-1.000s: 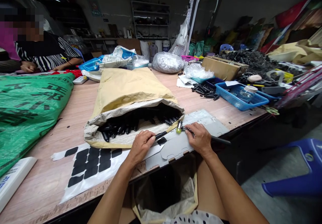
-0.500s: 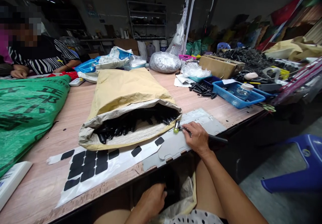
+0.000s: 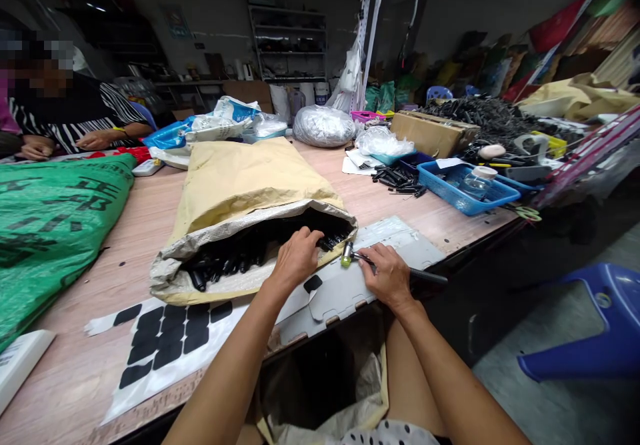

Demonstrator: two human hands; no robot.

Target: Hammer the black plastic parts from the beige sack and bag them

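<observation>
My right hand (image 3: 389, 273) is closed around the handle of a small hammer (image 3: 427, 275); its metal head with a yellow-green face rests over the grey board (image 3: 423, 241). At the right side of an open yellow woven sack (image 3: 260, 171), my left hand (image 3: 299, 255) has its fingers curled and pressed down at the black tube-shaped parts (image 3: 330, 239). What its fingertips pinch is hidden. More black parts (image 3: 227, 265) fill the sack's mouth. A second open sack (image 3: 373, 398) hangs between my knees, its inside dark.
A white sheet with black rounded stickers (image 3: 170, 335) lies in front of the sack. At left are a green sack (image 3: 55, 218) and a white box (image 3: 23, 365). A blue basket (image 3: 467, 201) with a jar stands right. Across the table sits a person (image 3: 75, 111).
My left hand has risen from the sack at my lap to the mouth of the yellow sack on the table. The right hand stays in place with the hammer.
</observation>
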